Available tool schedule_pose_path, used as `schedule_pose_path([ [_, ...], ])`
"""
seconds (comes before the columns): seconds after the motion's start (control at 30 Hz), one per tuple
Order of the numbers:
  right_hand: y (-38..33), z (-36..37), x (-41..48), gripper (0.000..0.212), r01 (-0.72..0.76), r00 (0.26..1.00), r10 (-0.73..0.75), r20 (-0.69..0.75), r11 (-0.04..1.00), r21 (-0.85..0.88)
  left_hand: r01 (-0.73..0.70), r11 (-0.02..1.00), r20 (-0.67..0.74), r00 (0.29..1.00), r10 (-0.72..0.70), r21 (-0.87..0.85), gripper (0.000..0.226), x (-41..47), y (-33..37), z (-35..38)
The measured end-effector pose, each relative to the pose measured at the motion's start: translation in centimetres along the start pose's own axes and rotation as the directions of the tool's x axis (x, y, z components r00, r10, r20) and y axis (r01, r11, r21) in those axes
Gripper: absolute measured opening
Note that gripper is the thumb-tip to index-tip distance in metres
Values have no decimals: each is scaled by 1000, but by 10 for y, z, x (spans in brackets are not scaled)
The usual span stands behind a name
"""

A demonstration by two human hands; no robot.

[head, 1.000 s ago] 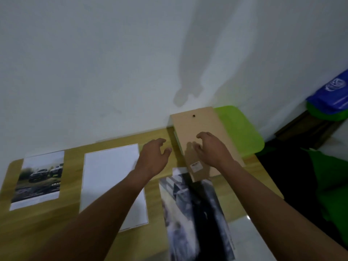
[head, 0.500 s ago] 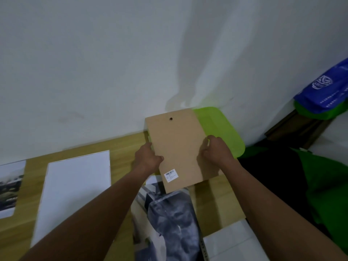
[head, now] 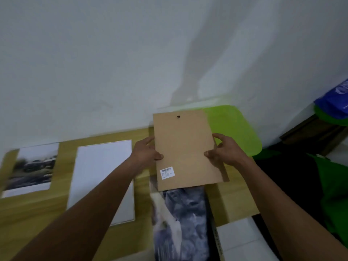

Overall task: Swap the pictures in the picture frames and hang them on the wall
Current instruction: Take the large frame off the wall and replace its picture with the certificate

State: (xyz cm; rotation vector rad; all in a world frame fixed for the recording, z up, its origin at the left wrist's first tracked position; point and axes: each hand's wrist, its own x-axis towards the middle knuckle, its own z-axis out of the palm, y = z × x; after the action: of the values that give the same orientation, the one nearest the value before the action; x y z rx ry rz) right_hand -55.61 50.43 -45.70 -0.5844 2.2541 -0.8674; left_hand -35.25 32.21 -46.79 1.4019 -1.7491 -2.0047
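The person has a brown board (head: 185,147) held up between both hands, lifted off the wooden table (head: 56,208) over its far right end, with the top edge reaching up against the white wall (head: 113,63) behind. The left hand (head: 146,153) grips the board's left edge, thumb pressed on the near face and the other fingers tucked behind it. The right hand (head: 224,151) grips the right edge the same way, thumb on the face and fingers curled round the side. The board leans a little to the left. It has a small dark hole (head: 178,116) near the top and a white barcode sticker (head: 167,172) near its lower left corner. Its bottom edge hangs over the top end of a dark, greyish picture (head: 180,219) lying on the table. Just left of that lies a blank white sheet (head: 102,178), and further left, near the table's end, a picture of cars (head: 33,166). Behind the board to the right is a bright green surface (head: 237,129), and a blue bag (head: 335,102) sits at the far right edge. A white box (head: 241,240) lies beside the dark picture, low down on the right.
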Motion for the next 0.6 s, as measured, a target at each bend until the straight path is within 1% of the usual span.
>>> schedule_pose_path([
  [0.03, -8, 6, -10, 87, -1, 1000, 0, 14, 1000, 15, 10, 999, 14, 1000, -9, -44, 88, -6, -3, -13],
  [0.1, -24, 25, -26, 88, 18, 998, -20, 58, 999, 38, 11, 997, 20, 1000, -10, -79, 87, -16, -12, -41],
  [0.2, -45, 62, -42, 94, 66, 989, -73, 126, 996, 59, -6, 997, -5, 1000, 6, -78, 87, -30, -28, -84],
  [0.3, -60, 106, -51, 94, 81, 981, -96, 171, 992, 97, -21, 999, -66, 998, 19, -34, 82, -45, -44, -128],
  [0.37, -68, 137, -56, 95, 93, 975, -110, 192, 991, 97, -35, 999, -110, 993, 37, 19, 79, -55, -54, -154],
  [0.5, -77, 198, -57, 87, 123, 966, -143, 216, 987, 107, -57, 974, -207, 973, 103, 220, 91, -58, -79, -202],
  [0.57, -78, 225, -59, 90, 132, 969, -150, 198, 986, 98, -46, 943, -239, 962, 131, 328, 96, -57, -93, -218],
  [0.6, -77, 238, -59, 95, 130, 971, -145, 191, 987, 90, -39, 932, -250, 959, 137, 362, 97, -55, -100, -225],
])
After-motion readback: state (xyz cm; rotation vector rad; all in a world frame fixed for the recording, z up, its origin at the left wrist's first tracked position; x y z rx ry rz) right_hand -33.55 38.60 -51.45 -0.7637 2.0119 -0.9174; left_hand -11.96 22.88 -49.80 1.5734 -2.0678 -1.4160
